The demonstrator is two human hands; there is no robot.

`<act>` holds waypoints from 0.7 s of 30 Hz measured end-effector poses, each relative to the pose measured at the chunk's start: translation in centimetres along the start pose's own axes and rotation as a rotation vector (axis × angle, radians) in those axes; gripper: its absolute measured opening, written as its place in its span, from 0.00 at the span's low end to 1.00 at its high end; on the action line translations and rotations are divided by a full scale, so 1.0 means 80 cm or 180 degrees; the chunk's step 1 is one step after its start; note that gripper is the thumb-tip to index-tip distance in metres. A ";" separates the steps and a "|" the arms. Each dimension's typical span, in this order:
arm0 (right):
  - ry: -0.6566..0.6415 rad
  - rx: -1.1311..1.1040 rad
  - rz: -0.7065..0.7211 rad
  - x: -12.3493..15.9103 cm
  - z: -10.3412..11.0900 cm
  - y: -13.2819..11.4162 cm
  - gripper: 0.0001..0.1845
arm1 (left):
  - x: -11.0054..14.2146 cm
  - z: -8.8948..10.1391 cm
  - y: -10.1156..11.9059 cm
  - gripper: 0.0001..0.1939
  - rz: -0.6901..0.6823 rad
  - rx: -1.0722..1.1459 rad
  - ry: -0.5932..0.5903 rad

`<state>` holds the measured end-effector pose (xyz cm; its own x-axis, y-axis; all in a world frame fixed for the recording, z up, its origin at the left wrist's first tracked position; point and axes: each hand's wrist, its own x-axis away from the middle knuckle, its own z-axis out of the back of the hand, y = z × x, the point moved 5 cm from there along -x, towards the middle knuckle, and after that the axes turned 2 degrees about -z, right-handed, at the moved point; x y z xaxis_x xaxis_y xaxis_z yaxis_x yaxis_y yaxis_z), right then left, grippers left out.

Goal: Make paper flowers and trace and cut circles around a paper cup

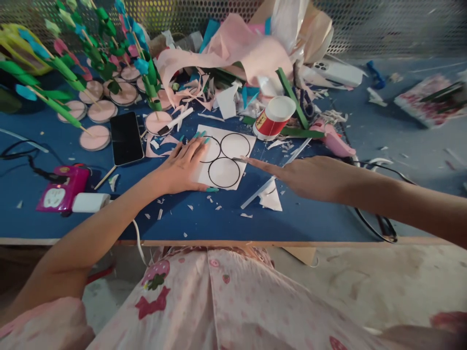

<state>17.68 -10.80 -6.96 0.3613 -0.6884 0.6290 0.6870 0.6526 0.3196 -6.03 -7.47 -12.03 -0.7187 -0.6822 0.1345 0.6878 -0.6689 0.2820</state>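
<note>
Cup writing: yellow patch on the red-and-white cup [272,125], beyond the right hand [310,177]; marks unreadable
Cup contents: cannot tell
White sheet [224,172]: black circles drawn on it, partly under the left hand [186,163]
Left hand: flat, fingers slightly spread
Right hand: index finger extended to the sheet; grip unclear

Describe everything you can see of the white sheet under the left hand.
The white sheet looks like paper or thin card, lying flat and slightly skewed on the blue tabletop. Three black circle outlines show, clustered close together. The left hand spreads over its left side, partly covering one. The right hand extends its index finger over the right edge; contact is unclear.
</note>
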 end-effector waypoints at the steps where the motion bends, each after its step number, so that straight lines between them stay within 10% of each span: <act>1: -0.0022 -0.0022 -0.0006 0.000 -0.001 0.000 0.54 | 0.000 0.000 0.000 0.56 -0.0009 -0.0006 0.0020; 21: -0.0060 -0.0135 -0.0082 0.007 -0.017 0.010 0.52 | 0.002 0.006 0.004 0.55 0.0192 -0.0033 -0.0178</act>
<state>19.26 -11.09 -7.34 0.3315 -0.6983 0.6344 0.7221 0.6206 0.3057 -5.96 -7.65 -11.49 -0.6804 -0.7039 0.2039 0.7307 -0.6304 0.2620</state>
